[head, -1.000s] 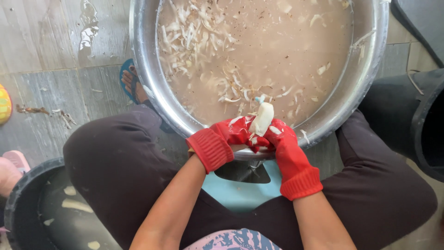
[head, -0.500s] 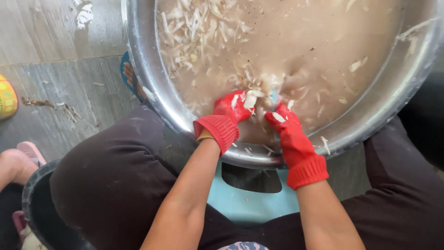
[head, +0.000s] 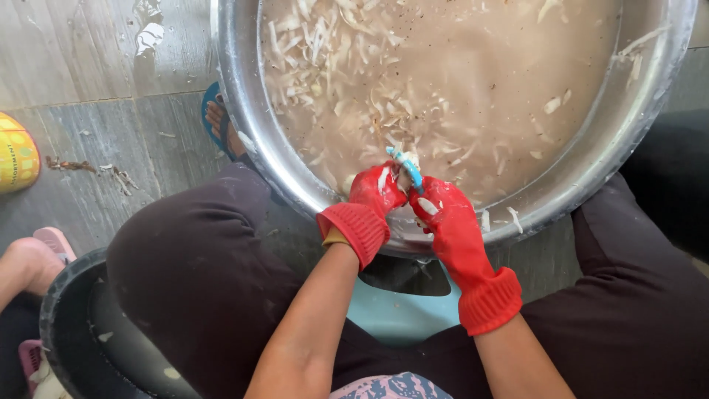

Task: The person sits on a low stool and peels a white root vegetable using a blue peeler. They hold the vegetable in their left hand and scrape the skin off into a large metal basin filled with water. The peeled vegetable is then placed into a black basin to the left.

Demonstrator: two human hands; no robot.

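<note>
Both my hands wear red rubber gloves and meet over the near rim of a big steel basin (head: 244, 140). My left hand (head: 373, 198) is closed around a small pale white piece of vegetable (head: 405, 164), mostly hidden by the fingers. My right hand (head: 443, 222) grips a light blue peeler (head: 408, 168) laid against that piece. The basin holds murky brownish water (head: 480, 81) with several white peel strips (head: 325, 66) floating at its left side.
I sit on a pale blue stool (head: 399, 310), dark-trousered knees on both sides of the basin. A black bucket (head: 66, 325) stands at my lower left. A foot in a blue sandal (head: 218, 122) shows beside the basin. A yellow object (head: 15, 151) lies on the wet grey floor.
My hands moved forward over the basin's water, dipped low, then lifted slightly. The long white piece seen a second ago is now mostly hidden in my left hand, and the blue peeler shows.
</note>
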